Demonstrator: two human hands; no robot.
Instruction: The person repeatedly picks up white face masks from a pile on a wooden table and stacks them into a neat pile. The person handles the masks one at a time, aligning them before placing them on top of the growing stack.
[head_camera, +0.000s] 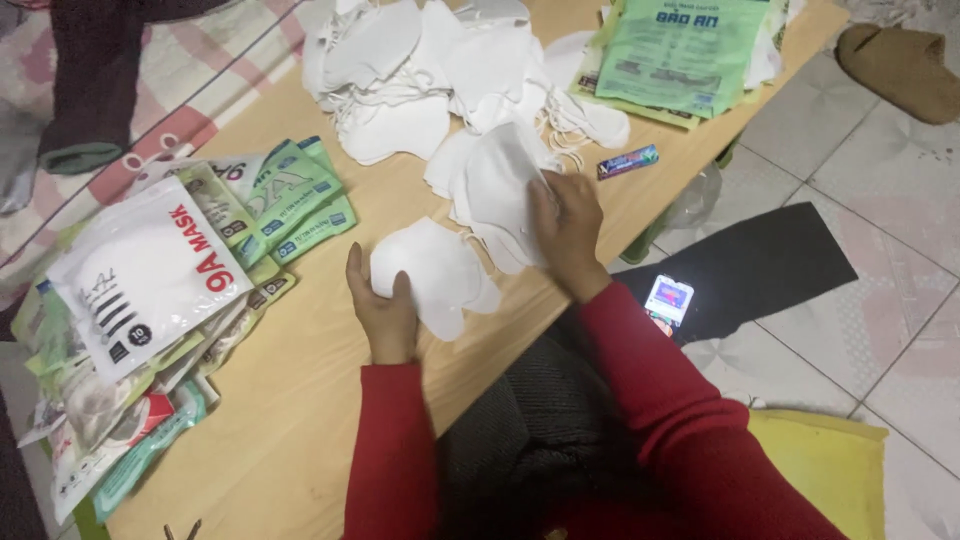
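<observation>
The person in red sleeves sits at a low wooden table (300, 400) whose long edge runs diagonally from seven o'clock up to one o'clock. The left hand (383, 312) curls around the lower edge of a folded white fabric face mask (432, 275), thumb on top, fingers underneath, a light closed hold. At two o'clock from it the right hand (567, 232) lies flat, fingers spread and pressing on a small stack of white masks (498, 190); it pins rather than grips. The two masks nearly touch.

Beyond, at twelve o'clock, a loose heap of white masks with ear loops (430, 75) fills the table's far end, and a stack of green printed plastic bags (680, 55) overhangs the corner at one o'clock. A small blue and purple lighter (627, 162) rests close to the table's right edge. At nine o'clock, packed masks in white and green pouches (180, 290) spill toward the left edge. Bare wood lies open between hands and pouches and toward the near corner.

On the tiled floor at three o'clock a lit phone (669, 299) lies on a dark mat (760, 265).
</observation>
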